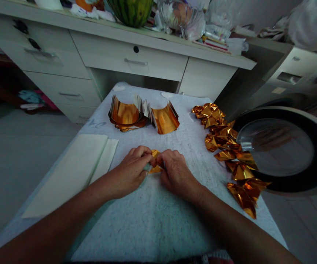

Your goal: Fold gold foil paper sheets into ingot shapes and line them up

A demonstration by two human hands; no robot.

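At the middle of the cloth-covered table (158, 220), a small piece of gold foil paper (155, 169) is pinched between both my hands. My left hand (135, 167) grips its left side, thumb and fingers pressed together. From the right, my right hand (176, 172) has its fingers closed on the opposite side. Most of the foil is hidden behind the fingers. Beyond the hands lie two curved stacks of gold foil sheets, a left stack (125, 113) and a right stack (165, 118). Folded gold foil pieces (224, 135) form a row along the table's right side.
Folded pale paper or cloth (70, 172) lies on the table's left. A white desk (158, 68) with drawers stands behind, holding a watermelon (131, 11) and plastic bags. At the right, a washing machine's round door (282, 146) stands open against the table edge.
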